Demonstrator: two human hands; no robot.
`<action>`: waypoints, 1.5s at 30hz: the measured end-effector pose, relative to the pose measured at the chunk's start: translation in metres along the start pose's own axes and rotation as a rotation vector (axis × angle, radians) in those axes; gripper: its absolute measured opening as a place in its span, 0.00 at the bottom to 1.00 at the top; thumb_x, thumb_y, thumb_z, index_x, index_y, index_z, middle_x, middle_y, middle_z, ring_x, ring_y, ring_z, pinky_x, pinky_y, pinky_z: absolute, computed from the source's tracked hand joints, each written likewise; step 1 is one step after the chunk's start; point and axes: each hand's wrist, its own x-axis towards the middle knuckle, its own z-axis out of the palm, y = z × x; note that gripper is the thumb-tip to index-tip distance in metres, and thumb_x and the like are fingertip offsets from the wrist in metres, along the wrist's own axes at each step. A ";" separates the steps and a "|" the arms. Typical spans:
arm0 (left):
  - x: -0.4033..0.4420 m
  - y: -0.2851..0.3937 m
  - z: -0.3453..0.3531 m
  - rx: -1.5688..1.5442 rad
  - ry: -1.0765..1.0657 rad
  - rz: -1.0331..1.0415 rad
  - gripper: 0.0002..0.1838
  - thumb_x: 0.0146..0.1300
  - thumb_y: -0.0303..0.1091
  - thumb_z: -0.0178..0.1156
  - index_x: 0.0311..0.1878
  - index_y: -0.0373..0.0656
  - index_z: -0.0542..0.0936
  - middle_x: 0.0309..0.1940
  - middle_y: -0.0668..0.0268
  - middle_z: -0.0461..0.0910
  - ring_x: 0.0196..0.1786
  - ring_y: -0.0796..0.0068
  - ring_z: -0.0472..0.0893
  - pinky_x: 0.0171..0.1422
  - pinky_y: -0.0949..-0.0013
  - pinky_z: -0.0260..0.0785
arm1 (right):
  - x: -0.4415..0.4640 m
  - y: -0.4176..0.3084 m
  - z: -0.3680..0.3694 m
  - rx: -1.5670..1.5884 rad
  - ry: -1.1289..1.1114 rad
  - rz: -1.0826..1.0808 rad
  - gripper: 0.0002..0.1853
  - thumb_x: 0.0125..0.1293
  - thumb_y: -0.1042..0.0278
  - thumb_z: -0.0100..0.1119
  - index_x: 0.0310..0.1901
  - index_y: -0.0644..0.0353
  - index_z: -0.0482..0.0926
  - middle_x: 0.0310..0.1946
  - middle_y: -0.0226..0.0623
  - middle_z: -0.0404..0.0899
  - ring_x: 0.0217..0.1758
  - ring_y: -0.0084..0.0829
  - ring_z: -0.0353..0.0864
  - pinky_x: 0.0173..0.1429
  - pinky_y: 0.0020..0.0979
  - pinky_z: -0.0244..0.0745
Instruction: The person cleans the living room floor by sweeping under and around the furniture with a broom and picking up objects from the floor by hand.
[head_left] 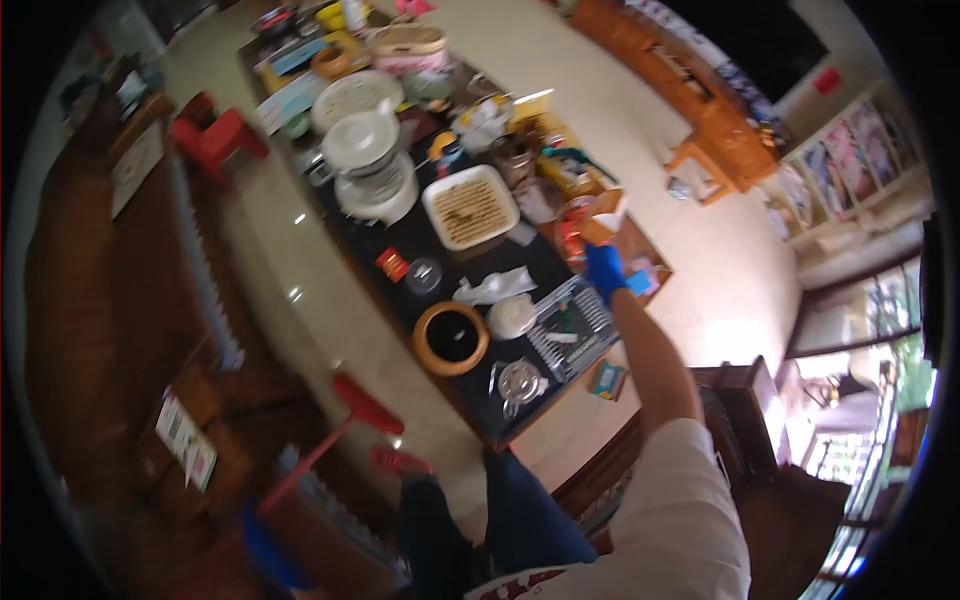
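Note:
My left hand [272, 552], blurred and in a blue glove, is at the lower left, closed round the handle of a red broom [365, 405]. The broom's head is low beside the long table's near end. My right hand [604, 268], also in a blue glove, reaches to the table's right side. It is next to red packets [572, 230] and an orange-brown box [603, 215]; its fingers are too blurred to make out. Left of it are a white tray with a ridged brown surface [470, 208] and a patterned clear mat [572, 325].
The dark table [385, 285] also bears a white appliance [375, 180], a round wooden-rimmed dish [428, 352], a glass teapot [520, 382] and a crowded far end. A red stool [218, 140] and brown sofa [110, 300] stand left, a wooden cabinet [730, 130] right.

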 end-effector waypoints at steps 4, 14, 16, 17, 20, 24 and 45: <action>0.024 -0.026 -0.048 -0.769 -0.232 -0.423 0.12 0.66 0.37 0.45 0.42 0.40 0.75 0.38 0.61 0.74 0.45 0.67 0.74 0.57 0.63 0.64 | -0.076 -0.045 -0.085 0.326 0.016 -0.214 0.16 0.66 0.66 0.51 0.52 0.64 0.75 0.45 0.37 0.78 0.44 0.25 0.77 0.46 0.28 0.73; 0.063 0.132 -0.124 -1.291 -0.242 -0.301 0.02 0.55 0.24 0.55 0.33 0.40 0.72 0.31 0.67 0.72 0.36 0.75 0.73 0.52 0.64 0.65 | -0.408 -0.114 -0.091 0.962 -1.286 0.283 0.20 0.69 0.58 0.43 0.53 0.65 0.72 0.46 0.42 0.78 0.48 0.34 0.79 0.52 0.31 0.73; 0.061 0.151 -0.154 -1.278 -0.273 -0.240 0.03 0.55 0.23 0.55 0.32 0.41 0.73 0.30 0.67 0.72 0.35 0.75 0.73 0.52 0.64 0.66 | -0.445 -0.160 -0.076 0.996 -1.577 0.705 0.27 0.68 0.53 0.45 0.60 0.66 0.64 0.52 0.48 0.73 0.55 0.40 0.75 0.59 0.35 0.69; 0.060 0.158 -0.169 -1.267 -0.312 -0.180 0.03 0.54 0.22 0.55 0.32 0.41 0.73 0.29 0.68 0.72 0.34 0.74 0.73 0.51 0.64 0.67 | -0.459 -0.178 -0.062 1.067 -1.641 0.936 0.30 0.66 0.52 0.48 0.61 0.67 0.60 0.55 0.52 0.69 0.57 0.42 0.72 0.60 0.36 0.67; 0.042 0.156 -0.212 -1.216 -0.615 -0.133 0.07 0.50 0.24 0.61 0.33 0.42 0.74 0.29 0.66 0.74 0.35 0.69 0.76 0.48 0.65 0.69 | -0.478 -0.226 -0.003 1.290 -1.721 1.267 0.31 0.63 0.53 0.54 0.60 0.67 0.60 0.55 0.56 0.67 0.55 0.44 0.72 0.57 0.39 0.70; 0.043 0.124 -0.236 -1.290 -0.746 0.105 0.12 0.45 0.26 0.67 0.33 0.44 0.75 0.27 0.64 0.76 0.39 0.61 0.79 0.44 0.64 0.71 | -0.504 -0.286 0.041 1.005 -1.405 1.230 0.19 0.59 0.62 0.54 0.47 0.66 0.65 0.43 0.52 0.71 0.39 0.41 0.75 0.42 0.40 0.74; 0.009 -0.106 -0.162 -0.479 -1.278 0.086 0.32 0.56 0.49 0.60 0.61 0.42 0.67 0.51 0.50 0.73 0.54 0.49 0.71 0.58 0.58 0.64 | -0.436 -0.273 0.072 0.449 -1.309 0.246 0.18 0.64 0.51 0.55 0.34 0.60 0.68 0.14 0.33 0.68 0.13 0.25 0.66 0.17 0.28 0.65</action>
